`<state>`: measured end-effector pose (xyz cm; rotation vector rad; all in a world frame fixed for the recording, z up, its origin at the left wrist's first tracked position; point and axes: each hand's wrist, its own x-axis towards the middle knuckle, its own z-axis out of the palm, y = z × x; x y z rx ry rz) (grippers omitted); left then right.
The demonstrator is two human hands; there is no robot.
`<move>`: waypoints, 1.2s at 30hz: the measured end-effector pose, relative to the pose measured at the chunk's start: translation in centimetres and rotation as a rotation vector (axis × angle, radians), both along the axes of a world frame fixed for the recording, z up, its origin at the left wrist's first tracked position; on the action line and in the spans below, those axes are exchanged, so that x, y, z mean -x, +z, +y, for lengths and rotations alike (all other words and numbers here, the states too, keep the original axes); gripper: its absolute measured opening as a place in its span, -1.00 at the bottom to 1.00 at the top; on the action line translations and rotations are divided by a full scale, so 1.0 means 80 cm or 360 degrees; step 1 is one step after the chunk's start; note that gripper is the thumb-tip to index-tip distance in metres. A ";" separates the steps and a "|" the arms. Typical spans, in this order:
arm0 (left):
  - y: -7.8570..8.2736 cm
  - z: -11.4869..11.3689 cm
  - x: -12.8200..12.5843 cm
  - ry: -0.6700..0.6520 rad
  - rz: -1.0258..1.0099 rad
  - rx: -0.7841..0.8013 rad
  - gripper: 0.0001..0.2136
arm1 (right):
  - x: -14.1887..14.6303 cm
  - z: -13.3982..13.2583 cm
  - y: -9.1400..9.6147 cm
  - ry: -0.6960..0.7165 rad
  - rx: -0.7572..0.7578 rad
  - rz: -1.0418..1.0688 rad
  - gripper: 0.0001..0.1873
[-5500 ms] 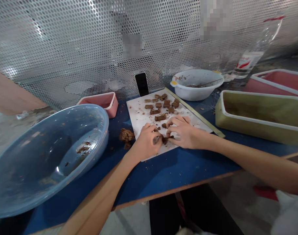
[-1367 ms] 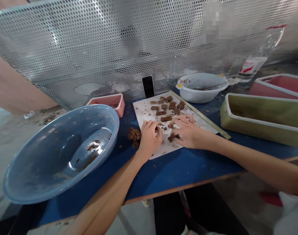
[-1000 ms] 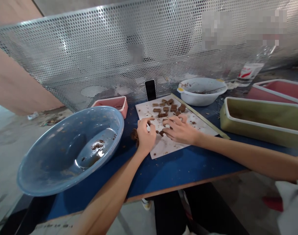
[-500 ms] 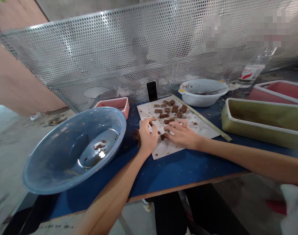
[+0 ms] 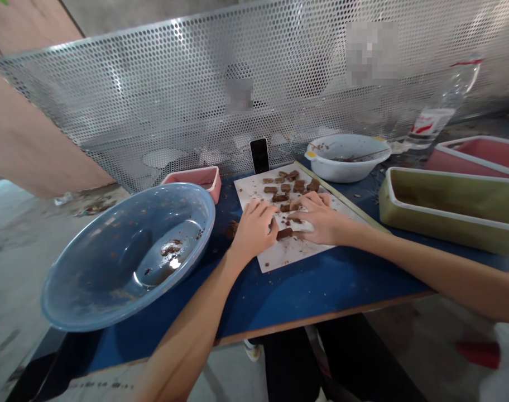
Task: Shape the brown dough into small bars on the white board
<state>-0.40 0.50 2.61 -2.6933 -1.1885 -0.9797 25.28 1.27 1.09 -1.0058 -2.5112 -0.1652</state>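
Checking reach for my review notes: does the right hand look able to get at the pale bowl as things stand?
Probably yes: between the right hand and the pale bowl lie only low brown pieces and a flat strip, nothing tall, and the bowl's top is open.

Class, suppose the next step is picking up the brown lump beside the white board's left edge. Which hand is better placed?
Probably the left hand: it is nearer the brown lump, partly hiding it, while the right hand is farther across the white board.
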 end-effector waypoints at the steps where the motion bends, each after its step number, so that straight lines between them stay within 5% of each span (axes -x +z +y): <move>1: 0.003 0.000 0.003 -0.0073 0.0169 -0.0011 -0.82 | -0.003 0.003 0.000 -0.0025 0.0059 0.0022 -0.62; 8: 0.004 0.002 0.007 -0.0177 0.0574 0.0104 -0.71 | -0.005 0.011 -0.006 -0.0021 0.0284 0.0053 -0.71; 32: -0.005 0.007 0.008 -0.0162 0.0548 0.0220 -0.79 | 0.013 0.016 -0.012 0.0007 0.0454 0.0112 -0.79; 36: 0.000 0.009 0.012 -0.0128 0.0527 0.0241 -0.76 | 0.008 0.005 -0.009 -0.0042 0.0457 0.0105 -0.63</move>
